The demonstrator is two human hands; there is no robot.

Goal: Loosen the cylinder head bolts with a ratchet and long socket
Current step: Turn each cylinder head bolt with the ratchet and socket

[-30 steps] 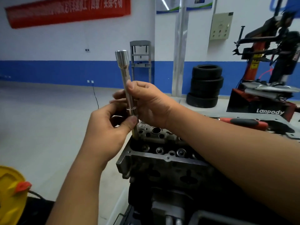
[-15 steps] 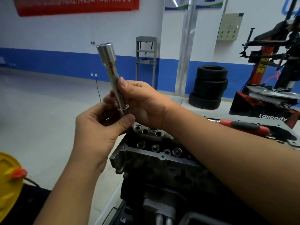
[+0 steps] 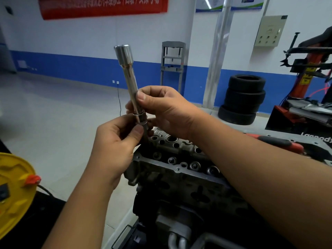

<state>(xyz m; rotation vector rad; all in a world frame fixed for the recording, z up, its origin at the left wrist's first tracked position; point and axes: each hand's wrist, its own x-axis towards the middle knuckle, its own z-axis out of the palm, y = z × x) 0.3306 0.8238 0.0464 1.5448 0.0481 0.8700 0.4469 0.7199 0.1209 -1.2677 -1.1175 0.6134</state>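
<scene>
Long socket (image 3: 129, 78): frame centre, tilted, wide end up.
Right hand (image 3: 165, 112): pinches its shaft.
Left hand (image 3: 115, 148): pinches its lower end, above cylinder head (image 3: 179, 169).

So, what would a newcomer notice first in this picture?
First, the long socket, shiny and held nearly upright at center, with the right hand gripping its middle and the left hand pinching its lower end. Just below sits the grey cylinder head. Behind it, at right, tires are stacked against the blue wall.
</scene>
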